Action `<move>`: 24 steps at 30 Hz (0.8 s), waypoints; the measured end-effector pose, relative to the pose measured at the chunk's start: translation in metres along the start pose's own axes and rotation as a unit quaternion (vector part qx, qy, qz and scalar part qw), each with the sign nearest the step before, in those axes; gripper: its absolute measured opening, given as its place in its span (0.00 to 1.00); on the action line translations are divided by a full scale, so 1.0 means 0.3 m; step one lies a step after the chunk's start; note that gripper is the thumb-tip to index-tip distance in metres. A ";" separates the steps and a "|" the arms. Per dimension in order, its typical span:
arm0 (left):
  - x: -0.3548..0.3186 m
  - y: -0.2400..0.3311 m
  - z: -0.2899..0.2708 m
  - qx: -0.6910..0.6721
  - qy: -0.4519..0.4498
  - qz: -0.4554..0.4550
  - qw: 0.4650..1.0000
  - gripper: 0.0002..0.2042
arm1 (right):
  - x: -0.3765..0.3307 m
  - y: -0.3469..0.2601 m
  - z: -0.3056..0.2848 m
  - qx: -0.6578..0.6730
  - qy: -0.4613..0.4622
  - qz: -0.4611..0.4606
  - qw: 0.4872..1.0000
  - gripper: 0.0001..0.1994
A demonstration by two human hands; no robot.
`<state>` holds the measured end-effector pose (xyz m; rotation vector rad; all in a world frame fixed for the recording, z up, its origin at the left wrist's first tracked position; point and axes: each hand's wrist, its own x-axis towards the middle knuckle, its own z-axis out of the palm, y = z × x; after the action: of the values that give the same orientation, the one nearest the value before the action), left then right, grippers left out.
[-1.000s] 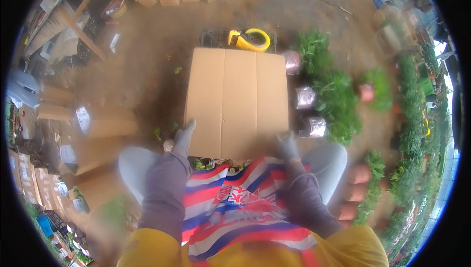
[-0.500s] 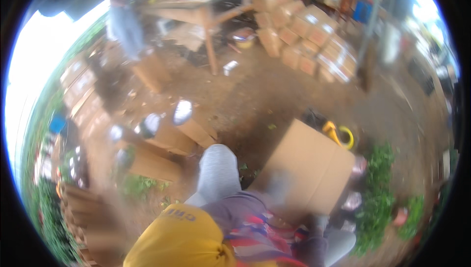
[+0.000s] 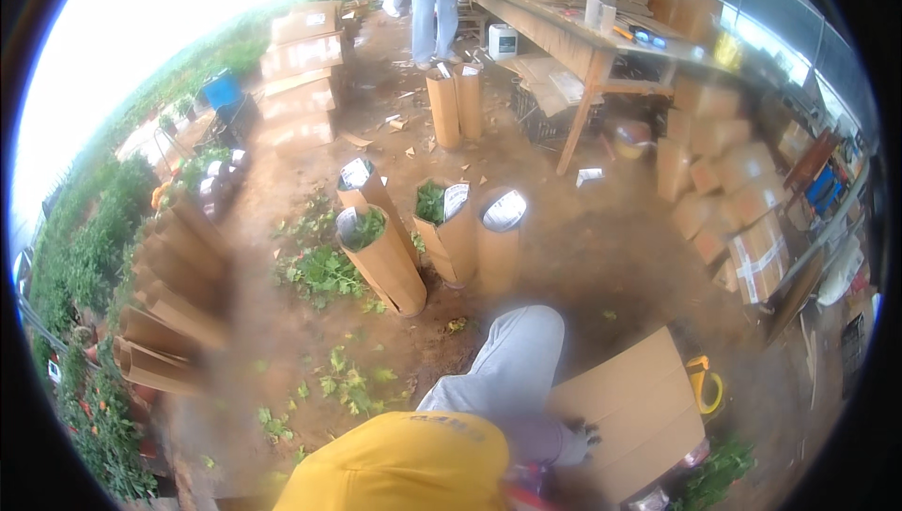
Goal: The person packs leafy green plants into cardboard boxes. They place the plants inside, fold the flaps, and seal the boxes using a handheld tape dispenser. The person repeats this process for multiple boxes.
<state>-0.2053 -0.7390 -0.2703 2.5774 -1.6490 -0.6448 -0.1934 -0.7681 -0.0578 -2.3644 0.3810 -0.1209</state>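
Note:
My left hand (image 3: 579, 442), in a grey glove with dark fingertips, lies on a flat cardboard sheet (image 3: 648, 408) at the lower right. Its fingers look apart and nothing shows in them; a purple sleeve runs up to it. My right hand is out of sight. Yellow printed cloth (image 3: 395, 464) covers the bottom centre, beside my grey-trousered knee (image 3: 526, 347). Ahead of the knee stand several tall cardboard sleeves, among them a sleeve with green leaves (image 3: 385, 262) and a white label. A yellow ring-shaped thing, perhaps tape (image 3: 711, 392), lies at the sheet's right edge.
Loose green leaves (image 3: 334, 271) litter the dirt floor. More brown sleeves (image 3: 178, 295) line the left. Cartons are stacked at back left (image 3: 301, 60) and piled at right (image 3: 723, 154). A person (image 3: 435, 4) stands by a wooden table (image 3: 554, 27) at the back.
My view has swung toward the left, so the sleeves and cardboard sheet sit further right in the picture. The second gloved hand has gone out of sight.

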 end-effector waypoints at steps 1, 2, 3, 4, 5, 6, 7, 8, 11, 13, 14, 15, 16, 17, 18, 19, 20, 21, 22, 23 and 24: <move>-0.003 0.002 -0.003 -0.035 0.017 0.008 0.999 0.27 | 0.006 -0.029 -0.004 0.013 -0.011 -0.014 1.000 0.36; -0.001 -0.006 -0.013 -0.042 0.019 0.007 0.999 0.27 | 0.008 -0.054 -0.006 0.023 -0.025 -0.025 0.999 0.35; -0.005 -0.015 -0.024 -0.046 0.028 0.008 0.999 0.27 | 0.010 -0.078 -0.008 0.034 -0.038 -0.038 0.998 0.35; -0.006 -0.023 -0.042 0.010 0.030 0.008 0.999 0.28 | 0.010 -0.098 -0.009 0.043 -0.052 -0.051 0.996 0.34; -0.014 -0.036 -0.058 0.011 0.034 0.004 0.999 0.28 | 0.007 -0.114 -0.011 0.049 -0.065 -0.061 0.995 0.34; -0.028 -0.039 -0.072 -0.063 0.058 0.016 0.996 0.28 | 0.005 -0.128 -0.008 0.054 -0.076 -0.071 0.993 0.33; -0.034 -0.054 -0.092 -0.052 0.060 0.015 0.997 0.28 | 0.001 -0.137 -0.012 0.058 -0.086 -0.079 0.991 0.33; -0.049 -0.052 -0.103 -0.047 0.060 0.009 0.997 0.29 | -0.003 -0.145 -0.010 0.062 -0.093 -0.085 0.990 0.32; -0.086 -0.060 -0.109 -0.015 0.064 0.024 0.998 0.27 | -0.012 -0.147 -0.022 0.073 -0.109 -0.083 0.988 0.31; -0.095 -0.042 -0.077 0.078 0.106 0.095 0.987 0.21 | -0.018 -0.130 -0.036 0.078 -0.113 -0.076 0.988 0.30; -0.089 -0.034 -0.055 0.123 0.130 0.129 0.975 0.18 | -0.022 -0.114 -0.047 0.081 -0.112 -0.071 0.988 0.30; -0.081 -0.013 -0.029 0.077 0.158 0.143 0.974 0.15 | -0.028 -0.096 -0.061 0.082 -0.110 -0.064 0.988 0.29; -0.068 0.007 -0.005 0.032 0.184 0.156 0.970 0.12 | -0.035 -0.073 -0.075 0.082 -0.106 -0.055 0.989 0.29; -0.054 0.014 0.014 -0.011 0.207 0.170 0.963 0.10 | -0.043 -0.048 -0.092 0.085 -0.102 -0.044 0.990 0.28; -0.040 0.020 0.025 -0.022 0.243 0.178 0.953 0.09 | -0.053 -0.021 -0.110 0.085 -0.093 -0.029 0.992 0.28; -0.026 0.015 0.027 -0.037 0.278 0.188 0.941 0.07 | -0.065 0.010 -0.132 0.088 -0.084 -0.014 0.992 0.27; -0.019 0.021 0.023 -0.053 0.313 0.197 0.927 0.06 | -0.079 0.041 -0.156 0.090 -0.073 -0.001 0.993 0.27; -0.012 0.003 0.006 -0.070 0.301 0.261 0.915 0.06 | -0.096 0.072 -0.187 0.091 -0.056 0.015 0.994 0.27; -0.018 0.003 -0.016 -0.094 0.298 0.241 0.919 0.05 | -0.122 0.102 -0.222 0.092 -0.038 0.031 0.995 0.26; -0.025 -0.011 -0.049 -0.119 0.296 0.222 0.921 0.05 | -0.148 0.132 -0.265 0.096 -0.017 0.049 0.994 0.26; -0.042 -0.016 -0.083 -0.154 0.157 0.204 0.954 0.05 | -0.181 0.159 -0.317 0.103 0.015 0.068 0.992 0.25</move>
<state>-0.1969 -0.7309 -0.2445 1.9233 -1.7307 -0.3980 -0.2749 -0.8467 -0.0196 -2.1281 0.5184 -0.1255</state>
